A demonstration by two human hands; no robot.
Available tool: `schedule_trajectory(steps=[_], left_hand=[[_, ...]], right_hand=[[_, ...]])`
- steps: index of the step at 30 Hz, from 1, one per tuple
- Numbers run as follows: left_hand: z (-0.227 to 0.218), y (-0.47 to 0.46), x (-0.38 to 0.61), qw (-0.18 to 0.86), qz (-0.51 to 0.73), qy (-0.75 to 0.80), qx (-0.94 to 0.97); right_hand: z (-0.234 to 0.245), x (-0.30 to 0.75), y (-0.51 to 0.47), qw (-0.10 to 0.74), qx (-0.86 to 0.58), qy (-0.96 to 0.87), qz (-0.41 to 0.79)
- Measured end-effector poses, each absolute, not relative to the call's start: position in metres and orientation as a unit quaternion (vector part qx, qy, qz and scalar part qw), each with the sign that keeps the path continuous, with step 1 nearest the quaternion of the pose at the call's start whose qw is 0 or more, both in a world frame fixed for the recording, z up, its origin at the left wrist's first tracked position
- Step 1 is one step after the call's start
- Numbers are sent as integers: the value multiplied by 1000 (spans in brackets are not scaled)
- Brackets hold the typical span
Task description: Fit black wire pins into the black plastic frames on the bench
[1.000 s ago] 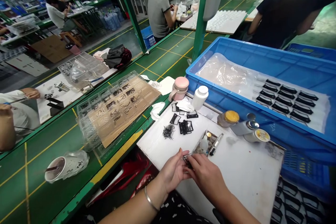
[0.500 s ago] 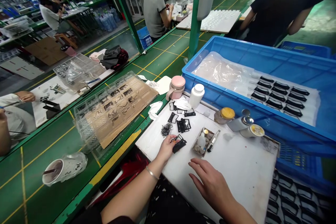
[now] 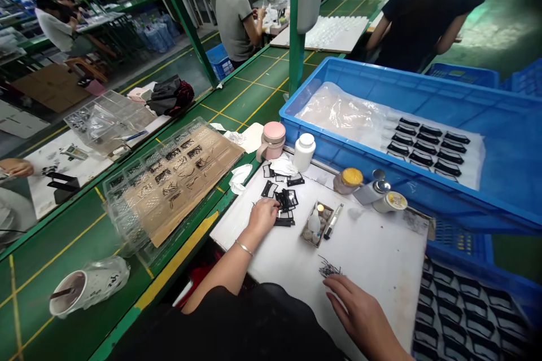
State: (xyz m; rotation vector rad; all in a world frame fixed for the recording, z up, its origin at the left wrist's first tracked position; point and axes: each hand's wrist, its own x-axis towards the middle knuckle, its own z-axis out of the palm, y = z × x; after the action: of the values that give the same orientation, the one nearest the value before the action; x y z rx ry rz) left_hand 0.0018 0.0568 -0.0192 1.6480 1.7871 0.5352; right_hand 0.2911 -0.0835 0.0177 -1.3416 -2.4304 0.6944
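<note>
My left hand (image 3: 263,218) is over the left part of the white work board, fingers curled at a cluster of small black plastic frames (image 3: 290,198). Its fingertips touch the cluster's near left side; whether they grip a piece is hard to make out. One black frame (image 3: 284,220) lies just right of that hand. My right hand (image 3: 354,303) rests low on the board, fingers extended and slightly apart. Thin black strips (image 3: 329,267) lie in a loose heap at its fingertips. A small box (image 3: 312,230) with little bottles stands between the hands, a cutter knife (image 3: 333,221) alongside.
Behind the board stand a pink mug (image 3: 271,141), a white bottle (image 3: 304,152) and a yellow-lidded jar (image 3: 349,179). A blue crate (image 3: 503,141) holds rows of black parts. Left are a clear compartment tray (image 3: 127,220) and a cup (image 3: 70,293). Other people sit nearby.
My left hand has moved from a held black frame, which now lies on the board, up to the frame cluster. My right hand has shifted nearer me, and the strips at its fingertips now show.
</note>
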Motion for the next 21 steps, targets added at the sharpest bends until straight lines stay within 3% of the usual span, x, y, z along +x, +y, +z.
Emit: schedule_trajectory(steps=[7,14,21], left_hand=[[24,88,-2,252,265,657,660],[88,203,104,190,288,510,788],[80,304,198,133,179,493,841]], right_hand=[[12,350,-49,175,-578,-765,223],[50,399,5,261,-658,-688,160],[106,459,106,250,-740,-621,71]])
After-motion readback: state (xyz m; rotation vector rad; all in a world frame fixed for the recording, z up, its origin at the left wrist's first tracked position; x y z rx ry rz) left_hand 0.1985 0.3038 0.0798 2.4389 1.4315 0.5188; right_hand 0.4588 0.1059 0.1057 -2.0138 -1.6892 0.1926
